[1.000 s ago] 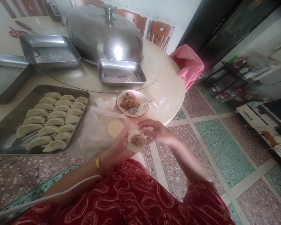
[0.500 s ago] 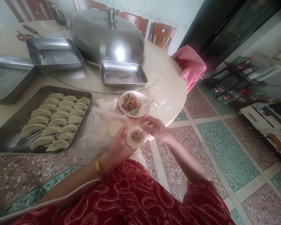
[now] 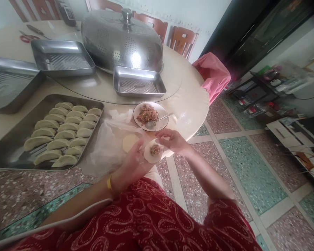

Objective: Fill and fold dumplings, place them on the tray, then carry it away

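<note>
At the centre of the frame, a person's left hand [image 3: 137,158] cradles a pale dough wrapper [image 3: 152,159], its face tipped upward, presumably so that the small clump of filling [image 3: 155,150] in its middle stays put. The right hand [image 3: 174,142] comes in from the right, thumb and fingers curled narrowly at the wrapper's upper right edge; whether they pinch the dough or only touch it cannot be told.

Just above the hands, a white plate [image 3: 161,110] holds a mound of minced filling [image 3: 147,114]. A spoon [image 3: 164,117] rests in it, handle pointing right, a placing that seems to suit the right hand. A second wrapper [image 3: 129,142] lies flat on a clear plastic sheet [image 3: 103,151] beside the left hand, perhaps to keep it from sticking to the table [image 3: 195,104].

At left, a large metal tray [image 3: 13,150] holds folded dumplings [image 3: 59,135] in rows, probably spaced that way so they do not cling together.
</note>
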Demonstrator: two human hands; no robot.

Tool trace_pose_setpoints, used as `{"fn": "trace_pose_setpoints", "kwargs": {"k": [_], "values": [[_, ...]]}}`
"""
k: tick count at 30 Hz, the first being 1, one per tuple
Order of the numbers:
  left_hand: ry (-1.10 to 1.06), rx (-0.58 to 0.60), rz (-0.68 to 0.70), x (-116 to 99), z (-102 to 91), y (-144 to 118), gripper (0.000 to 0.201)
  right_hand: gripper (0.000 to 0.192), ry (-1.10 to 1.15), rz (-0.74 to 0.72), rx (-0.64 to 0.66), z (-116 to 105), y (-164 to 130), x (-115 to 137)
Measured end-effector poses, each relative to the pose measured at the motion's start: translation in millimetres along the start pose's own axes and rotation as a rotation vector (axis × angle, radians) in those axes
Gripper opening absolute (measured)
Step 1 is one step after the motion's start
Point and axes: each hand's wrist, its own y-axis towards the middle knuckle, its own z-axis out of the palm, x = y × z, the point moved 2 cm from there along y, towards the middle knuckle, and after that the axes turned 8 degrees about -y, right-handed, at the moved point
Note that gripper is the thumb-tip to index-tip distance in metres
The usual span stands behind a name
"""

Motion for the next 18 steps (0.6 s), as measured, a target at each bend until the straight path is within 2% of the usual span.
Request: {"fn": "trace_pose_setpoints", "kwargs": {"k": [5, 7, 9, 11, 13, 14, 15, 18], "values": [[-0.035, 0.012, 0.011, -2, -0.1, -3, 0.056, 0.014, 0.023, 0.016, 0.039, 5, 6, -3], [-0.030, 0.026, 0.022, -3, 1.0, -3, 0.055, 0.020, 0.000, -0.015, 0.022, -1, 5, -3], [-0.019, 0.037, 0.034, -4, 2.5, -3, 0.054, 0.025, -0.124, -0.075, -0.121, -18, 4, -4], [-0.015, 0.043, 0.040, -6, 4.4, -3, 0.053, 0.029, -0.335, -0.102, -0.385, -44, 3, -8], [-0.020, 0.048, 0.033, -7, 7.0, -2, 0.053, 0.033, -0.566, -0.063, -0.631, -71, 3, -18], [-0.019, 0.049, 0.032, -7, 8.6, -2, 0.053, 0.035, -0.660, -0.038, -0.681, -82, 4, -25], [-0.014, 0.049, 0.033, -7, 10.4, -2, 0.053, 0.037, -0.726, -0.023, -0.676, -91, 6, -33], [0.005, 0.051, 0.039, -6, 15.7, -2, 0.053, 0.039, -0.784, -0.014, -0.605, -101, 14, -58]]}}
